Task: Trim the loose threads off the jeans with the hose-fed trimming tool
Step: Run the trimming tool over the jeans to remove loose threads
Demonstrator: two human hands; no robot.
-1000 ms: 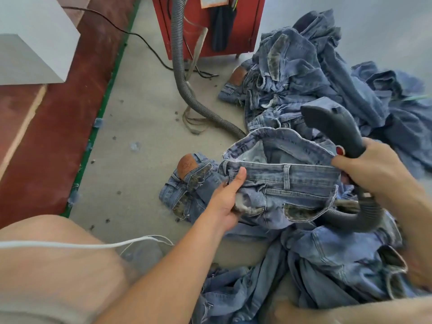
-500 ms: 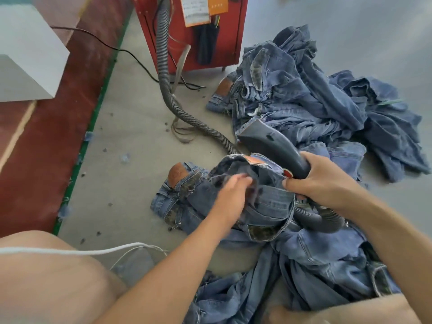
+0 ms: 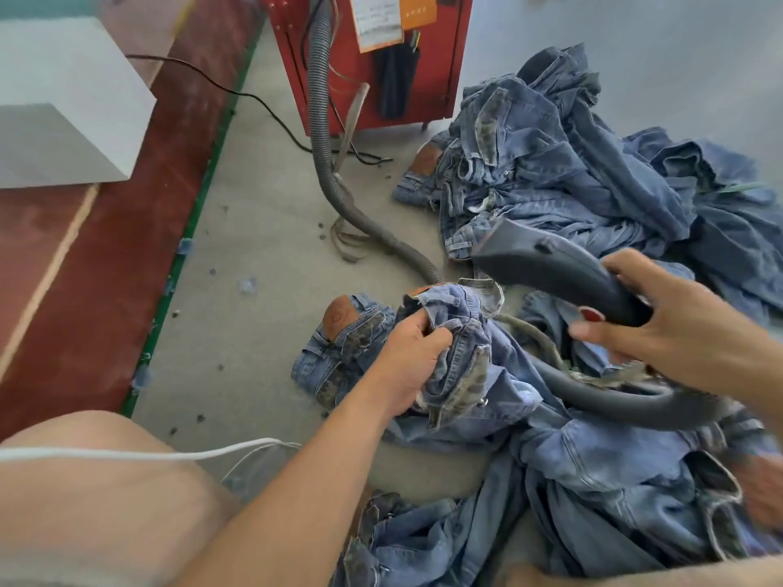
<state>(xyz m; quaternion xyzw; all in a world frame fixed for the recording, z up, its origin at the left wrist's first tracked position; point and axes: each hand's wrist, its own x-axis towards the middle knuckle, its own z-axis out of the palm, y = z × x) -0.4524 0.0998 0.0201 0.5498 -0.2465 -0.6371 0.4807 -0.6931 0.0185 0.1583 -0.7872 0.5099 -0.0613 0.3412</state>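
Left hand [image 3: 413, 353] grips bunched jeans [image 3: 462, 353] at frame centre, on the floor. Right hand [image 3: 673, 328] wraps the trimming tool [image 3: 551, 264] w/ hose, nose hovering upper right, off the denim. Pull fabric taut, then skim nose flat along seams.

A folded pair of jeans [image 3: 339, 353] lies left of the left hand [image 3: 406, 362]. The jeans heap [image 3: 593, 163] lies far right. The red machine [image 3: 373, 57] stands far behind.

Grey concrete floor [image 3: 271, 230] w/ red strip [image 3: 106, 256] — red cabinet [image 3: 440, 57]; white box [image 3: 63, 108].
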